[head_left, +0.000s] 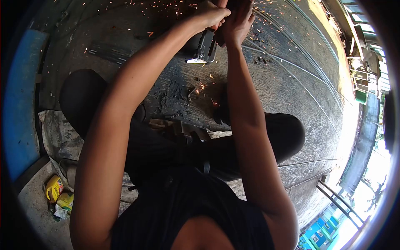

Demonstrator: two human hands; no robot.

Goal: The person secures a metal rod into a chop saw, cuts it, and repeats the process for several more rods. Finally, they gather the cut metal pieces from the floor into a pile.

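Note:
At the top of the head view, my left hand (212, 16) is closed around the orange-red handle (221, 4) of a dark power tool that throws sparks. Its kind is hard to make out, since most of it lies under my hands and past the frame's edge. Beside it, my right hand (239, 25) has its fingers curled against something dark that I cannot make out. Below my left hand, a dark slotted metal part (204, 46) ends in a bright lit edge. Orange sparks (203, 87) fly over the floor in front of me.
Long thin metal rods (298, 73) stretch across the rough dark floor (287, 100) on the right. Short dark bars (109, 54) lie at the left. My bent knees (287, 135) flank the work area. A yellow bottle (54, 188) stands at lower left near a blue panel (23, 100).

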